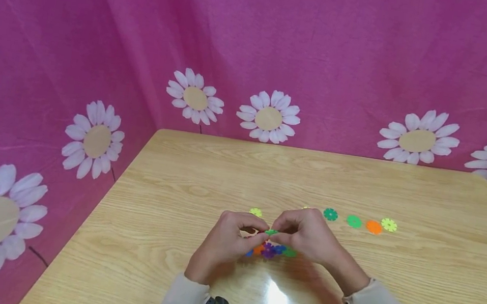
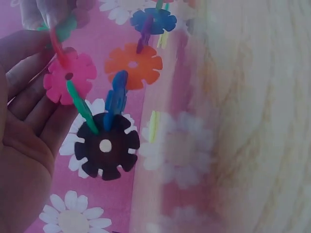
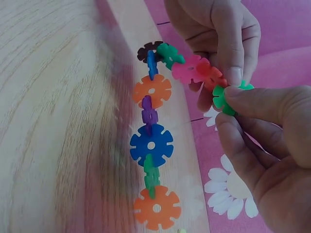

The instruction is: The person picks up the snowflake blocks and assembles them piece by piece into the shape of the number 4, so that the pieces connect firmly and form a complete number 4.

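Observation:
Both hands meet over the table, with a chain of interlocked notched plastic discs hanging between and below them. My right hand point(image 1: 311, 235) pinches a bright green disc point(image 3: 221, 100) between thumb and fingers. Against it, my left hand point(image 1: 234, 238) grips the end of the chain by a red disc point(image 3: 214, 77). Beyond the red one come a pink disc point(image 2: 70, 77), a dark green disc point(image 3: 170, 56) and a black disc point(image 2: 107, 148). Further along hang blue, orange, purple and green discs, ending in an orange disc point(image 3: 157, 208). Fingers partly hide the green-red joint.
Loose discs lie on the wooden table point(image 1: 204, 167) past the hands: a yellow disc point(image 1: 256, 211) at left, and a dark green disc point(image 1: 330, 214), a green disc point(image 1: 354, 221), an orange disc point(image 1: 374, 226) and another yellow disc point(image 1: 389, 224) at right. A flowered pink cloth point(image 1: 330, 55) hangs behind.

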The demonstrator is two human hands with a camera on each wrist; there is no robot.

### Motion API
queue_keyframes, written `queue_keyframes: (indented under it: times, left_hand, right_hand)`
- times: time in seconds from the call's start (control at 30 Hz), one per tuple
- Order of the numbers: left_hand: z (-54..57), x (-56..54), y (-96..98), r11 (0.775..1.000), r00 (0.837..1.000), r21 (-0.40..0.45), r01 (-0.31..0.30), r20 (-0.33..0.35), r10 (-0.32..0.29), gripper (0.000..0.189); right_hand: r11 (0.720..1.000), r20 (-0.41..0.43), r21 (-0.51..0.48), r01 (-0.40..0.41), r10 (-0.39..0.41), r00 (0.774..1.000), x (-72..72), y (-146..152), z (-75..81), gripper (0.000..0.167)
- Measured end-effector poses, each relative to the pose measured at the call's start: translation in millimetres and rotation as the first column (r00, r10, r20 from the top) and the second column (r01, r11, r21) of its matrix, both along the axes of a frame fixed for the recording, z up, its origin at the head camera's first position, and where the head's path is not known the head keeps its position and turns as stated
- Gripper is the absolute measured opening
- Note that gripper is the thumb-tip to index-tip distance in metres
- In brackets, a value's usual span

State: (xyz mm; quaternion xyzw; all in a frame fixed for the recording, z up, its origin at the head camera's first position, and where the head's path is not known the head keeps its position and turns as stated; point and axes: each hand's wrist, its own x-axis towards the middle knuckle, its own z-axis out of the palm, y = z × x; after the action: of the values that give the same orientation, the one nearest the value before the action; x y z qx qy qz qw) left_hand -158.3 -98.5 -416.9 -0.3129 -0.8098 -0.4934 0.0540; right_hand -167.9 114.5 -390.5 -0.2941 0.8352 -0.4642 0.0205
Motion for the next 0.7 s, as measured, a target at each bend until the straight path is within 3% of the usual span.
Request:
queue_keyframes:
  times: [0.33, 0.43, 0.7]
  left_hand:
    - [-2.9, 0.7, -3.5, 1.0, 1.0, 0.0, 0.021, 0.011, -0.021, 0.008]
    - [-3.9, 0.7, -4.8, 1.0, 1.0, -0.002, 0.02, 0.016, -0.019, 0.007]
    - [-5.4, 0.9, -5.8, 0.999, 0.999, 0.019, 0.028, 0.026, -0.029, 0.008]
  right_hand:
    - [1.0, 0.054, 0.022, -0.016, 0.015, 0.998, -4.8, 10, 2.9, 0.011]
    - [0.999, 0.065, 0.024, 0.024, -0.026, 0.998, -8.6, 18, 5.2, 0.01]
    - [0.984, 0.003, 0.059, 0.168, -0.168, 0.986, -25.6, 36, 6.2, 0.004]
